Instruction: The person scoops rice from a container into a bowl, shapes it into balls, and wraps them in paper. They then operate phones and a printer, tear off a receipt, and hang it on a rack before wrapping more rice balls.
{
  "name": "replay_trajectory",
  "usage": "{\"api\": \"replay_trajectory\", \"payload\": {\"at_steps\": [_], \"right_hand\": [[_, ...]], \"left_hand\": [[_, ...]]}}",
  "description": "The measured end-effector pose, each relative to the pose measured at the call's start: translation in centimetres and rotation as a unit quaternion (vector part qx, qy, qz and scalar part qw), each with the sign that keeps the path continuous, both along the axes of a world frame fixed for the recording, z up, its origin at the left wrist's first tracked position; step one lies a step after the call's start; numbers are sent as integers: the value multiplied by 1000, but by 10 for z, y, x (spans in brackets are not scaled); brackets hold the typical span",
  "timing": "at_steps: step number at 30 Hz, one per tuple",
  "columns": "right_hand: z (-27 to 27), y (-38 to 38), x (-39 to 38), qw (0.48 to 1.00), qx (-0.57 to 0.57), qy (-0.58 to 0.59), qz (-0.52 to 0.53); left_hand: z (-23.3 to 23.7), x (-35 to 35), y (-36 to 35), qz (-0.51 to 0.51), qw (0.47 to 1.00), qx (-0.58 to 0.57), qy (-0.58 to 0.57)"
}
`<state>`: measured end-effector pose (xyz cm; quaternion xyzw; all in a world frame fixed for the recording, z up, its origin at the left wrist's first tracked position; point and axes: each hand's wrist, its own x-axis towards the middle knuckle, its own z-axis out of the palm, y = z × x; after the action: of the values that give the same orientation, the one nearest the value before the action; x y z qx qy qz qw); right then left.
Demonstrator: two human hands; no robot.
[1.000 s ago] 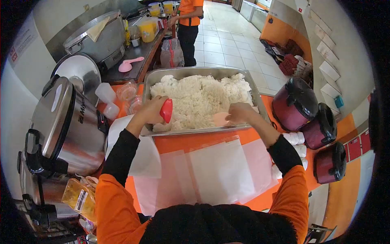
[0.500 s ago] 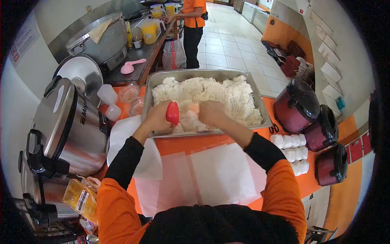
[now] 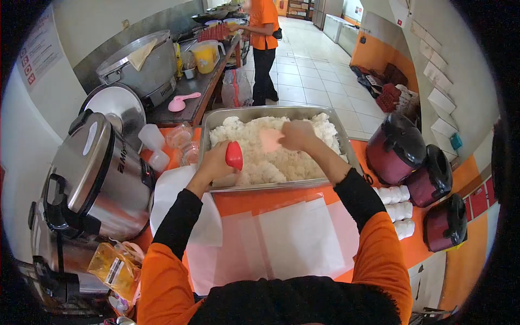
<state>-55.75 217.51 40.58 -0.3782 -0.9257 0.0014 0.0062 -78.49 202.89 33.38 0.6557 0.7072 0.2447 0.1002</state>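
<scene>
A deep metal tray (image 3: 355, 154) heaped with white rice (image 3: 309, 154) lies in front of me. Over its near left corner, my left hand (image 3: 215, 162) is closed around a red, rounded plastic thing (image 3: 234, 156), its full shape partly hidden by the fingers. Toward the middle of the rice, my right hand (image 3: 297, 135) grips a peach-coloured rice paddle (image 3: 270, 140), its flat blade at the surface of the rice. Sheets of white paper (image 3: 300, 233) are spread on the orange table (image 3: 238, 203) between my arms and the tray.
Large steel rice cookers (image 3: 103, 173) stand at left, with clear plastic tubs (image 3: 181, 135) beside them. Dark red cookers (image 3: 395, 146) and white wrapped bundles (image 3: 398, 208) line the right side. A person in orange (image 3: 264, 32) stands by the back counter (image 3: 197, 89).
The right hand and paddle have moved up and right, away from the left hand, farther into the rice. The left hand still holds the red thing. The camera view has shifted slightly.
</scene>
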Motion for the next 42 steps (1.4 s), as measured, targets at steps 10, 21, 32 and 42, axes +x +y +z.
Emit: {"api": "replay_trajectory", "payload": {"at_steps": [10, 21, 32, 42], "right_hand": [[-51, 5, -13, 1000, -16, 12, -9], [-73, -18, -37, 996, -75, 45, -33], [-48, -30, -23, 991, -14, 134, 21], [-83, -16, -67, 998, -23, 33, 39]], "left_hand": [[-6, 5, 25, 8, 1000, -18, 8], [-28, 23, 40, 12, 1000, 22, 6], [-22, 2, 21, 36, 982, 171, -73], [-44, -5, 35, 102, 992, 79, 9]]}}
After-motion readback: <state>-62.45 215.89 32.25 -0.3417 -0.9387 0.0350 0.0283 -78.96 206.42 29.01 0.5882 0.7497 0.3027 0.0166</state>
